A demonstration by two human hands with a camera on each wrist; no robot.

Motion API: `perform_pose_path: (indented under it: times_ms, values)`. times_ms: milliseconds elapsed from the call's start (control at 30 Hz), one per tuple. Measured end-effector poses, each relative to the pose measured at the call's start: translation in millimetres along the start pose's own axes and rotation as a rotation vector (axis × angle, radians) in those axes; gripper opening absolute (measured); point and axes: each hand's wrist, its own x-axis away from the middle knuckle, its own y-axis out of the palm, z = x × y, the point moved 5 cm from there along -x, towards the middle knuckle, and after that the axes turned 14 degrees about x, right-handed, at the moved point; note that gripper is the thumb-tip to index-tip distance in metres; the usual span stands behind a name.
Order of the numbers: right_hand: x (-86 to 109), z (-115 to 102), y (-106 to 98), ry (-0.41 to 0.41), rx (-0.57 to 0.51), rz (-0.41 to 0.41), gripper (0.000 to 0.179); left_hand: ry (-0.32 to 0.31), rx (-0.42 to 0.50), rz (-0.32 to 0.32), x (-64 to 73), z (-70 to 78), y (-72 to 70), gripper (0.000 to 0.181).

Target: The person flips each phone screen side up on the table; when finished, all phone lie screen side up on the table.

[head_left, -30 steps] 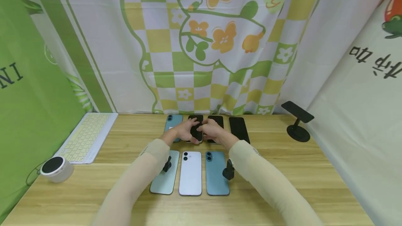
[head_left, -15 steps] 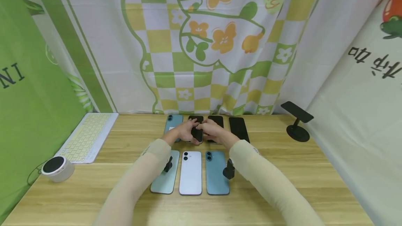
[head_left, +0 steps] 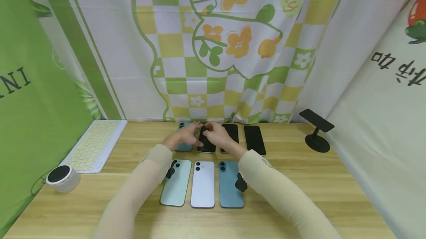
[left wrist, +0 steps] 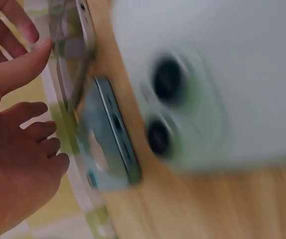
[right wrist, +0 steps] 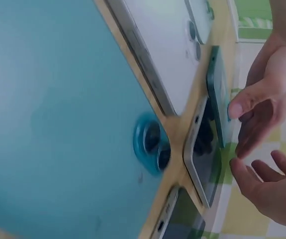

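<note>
In the head view my left hand [head_left: 187, 135] is over the back-row blue phone [head_left: 184, 146], fingers spread and bent toward the right. My right hand [head_left: 217, 135] reaches across the right side of a black-screened phone [head_left: 206, 146], its fingers close to those of the left. Both wrist views show the left hand [left wrist: 21, 169] and right hand [right wrist: 274, 191] with bent fingers and nothing between them. Two more dark-screened phones, one [head_left: 232, 132] partly behind the right wrist and one [head_left: 254, 140] at the end, complete the back row.
Nearer lie a pale green phone [head_left: 176, 187], a white phone [head_left: 203, 185] and a blue phone [head_left: 230, 191], backs up. A keyboard [head_left: 91, 146] and a white round device [head_left: 63, 180] are at left. A black stand [head_left: 317, 132] is at right, a patterned curtain [head_left: 213, 95] behind.
My left hand has moved left, off the black-screened phone toward the blue one. My right hand has shifted left and slightly up, over that black-screened phone. The head view has tilted slightly.
</note>
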Motion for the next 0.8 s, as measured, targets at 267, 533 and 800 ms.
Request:
perform_pose_path:
  times_ms: [267,533,800]
  values:
    - [1.0,-23,28,-0.241,0.233,-0.068,0.045,-0.030,-0.016,0.040,20.6,-38.3,-27.9,0.101]
    - [-2.9,-39,53,-0.432,0.627,-0.066,0.053,-0.090,0.022,0.033,30.7,-67.9,-42.3,0.107]
    - [-13.0,-38,72,-0.392,0.721,-0.169,0.065,-0.092,0.021,0.033,27.8,-73.6,-43.4,0.108]
